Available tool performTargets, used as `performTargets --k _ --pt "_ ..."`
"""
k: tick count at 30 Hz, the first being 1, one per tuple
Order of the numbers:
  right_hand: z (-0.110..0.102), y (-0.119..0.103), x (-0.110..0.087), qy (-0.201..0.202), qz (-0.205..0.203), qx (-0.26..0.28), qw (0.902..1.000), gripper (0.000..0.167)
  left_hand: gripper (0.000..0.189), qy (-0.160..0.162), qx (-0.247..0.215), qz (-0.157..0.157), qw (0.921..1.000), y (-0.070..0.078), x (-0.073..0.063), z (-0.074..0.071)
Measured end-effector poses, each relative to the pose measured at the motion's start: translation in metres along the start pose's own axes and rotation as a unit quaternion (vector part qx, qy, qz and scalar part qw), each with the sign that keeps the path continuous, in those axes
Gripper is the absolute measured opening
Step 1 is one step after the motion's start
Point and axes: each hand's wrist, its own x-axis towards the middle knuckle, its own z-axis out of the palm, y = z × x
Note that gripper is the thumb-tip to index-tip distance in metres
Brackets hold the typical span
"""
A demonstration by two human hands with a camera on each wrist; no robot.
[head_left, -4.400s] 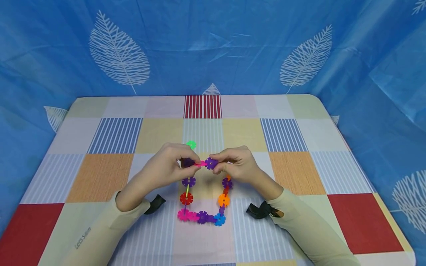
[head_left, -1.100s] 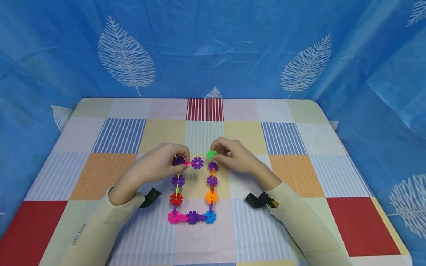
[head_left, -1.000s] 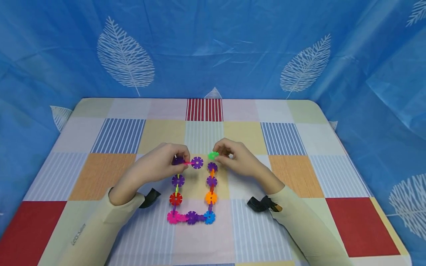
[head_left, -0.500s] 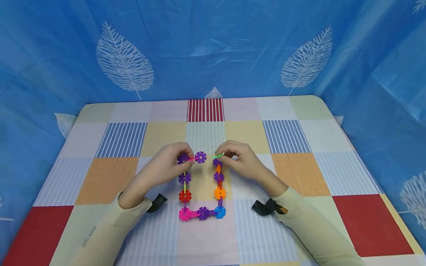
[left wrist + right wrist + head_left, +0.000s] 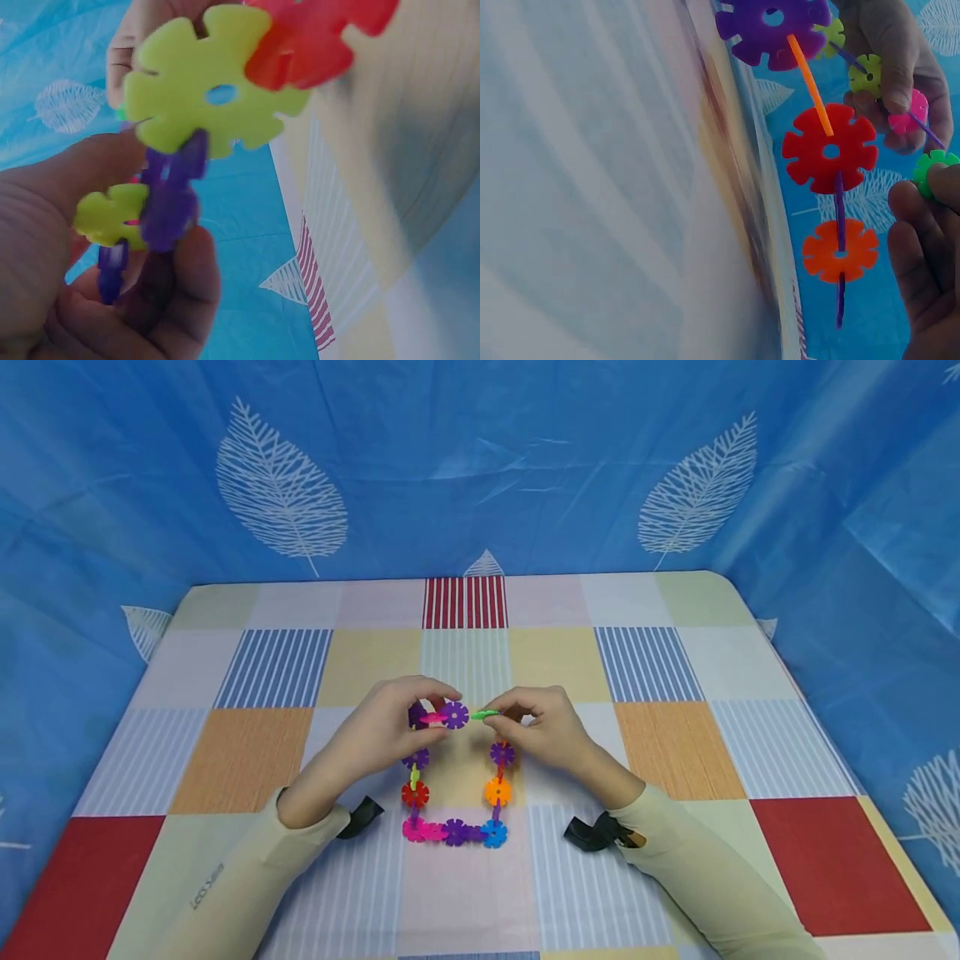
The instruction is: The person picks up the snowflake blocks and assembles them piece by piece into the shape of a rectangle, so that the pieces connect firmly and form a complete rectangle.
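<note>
A chain of interlocking flower-shaped plastic discs forms a three-sided shape in the head view, with a pink disc (image 5: 415, 830) at its lower left corner and a blue disc (image 5: 494, 834) at its lower right. My left hand (image 5: 390, 718) grips the chain's upper left part, its fingers around a pink disc (image 5: 909, 112) in the right wrist view. Sticking out beyond those fingers is a purple disc (image 5: 455, 716). Between right thumb and fingers my right hand (image 5: 547, 727) pinches a green disc (image 5: 483, 714), its edge close to the purple one. Yellow-green disc (image 5: 202, 82) fills the left wrist view.
The chain's right side hangs below my right hand, with an orange disc (image 5: 497, 792) and a red disc (image 5: 830, 148). A checked cloth (image 5: 652, 752) covers the table. Blue leaf-patterned curtain (image 5: 480, 468) stands behind and at both sides.
My right hand has let go of the purple disc, picked up the green disc from behind the left hand, and brought it leftward, turned edge-on, up to the purple disc. The left hand still holds the chain.
</note>
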Motion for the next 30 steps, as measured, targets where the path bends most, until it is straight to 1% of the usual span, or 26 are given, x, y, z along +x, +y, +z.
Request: performTargets --k 4,7,10,14,19,22,25,27,30 --pt "0.002 0.006 -0.001 0.014 -0.039 0.012 0.9991 0.021 0.04 0.019 0.005 0.011 0.9998 0.001 0.0 0.001" --pt "0.002 0.017 -0.004 0.025 -0.052 0.013 0.9982 0.023 0.038 0.028 0.015 0.021 0.9993 0.002 0.0 0.001" --pt "0.002 0.027 -0.008 0.026 -0.056 0.012 0.998 0.023 0.038 0.029 0.034 0.035 0.9984 0.002 0.0 0.001" --pt "0.001 0.031 -0.01 0.008 -0.076 0.017 0.9969 0.022 0.037 0.013 0.038 0.052 0.9978 0.001 0.001 0.002" --pt "-0.001 0.031 -0.008 0.002 -0.111 0.01 0.9938 0.016 0.036 -0.003 0.016 0.055 0.9983 0.001 0.002 0.003" --pt "-0.002 0.031 -0.008 0.004 -0.12 0.0 0.9928 0.015 0.036 -0.002 0.008 0.055 0.9984 0.001 0.003 0.003" --pt "-0.002 0.031 -0.008 0.003 -0.123 -0.004 0.9923 0.017 0.038 0.001 0.003 0.056 0.9984 0.002 0.003 0.003" --pt "-0.001 0.031 -0.009 0.004 -0.126 -0.007 0.992 0.019 0.042 0.004 0.009 0.056 0.9984 0.002 0.003 0.004" --pt "0.0 0.032 -0.009 0.002 -0.134 -0.015 0.9909 0.022 0.044 0.012 0.031 0.056 0.9979 0.003 0.002 0.006"
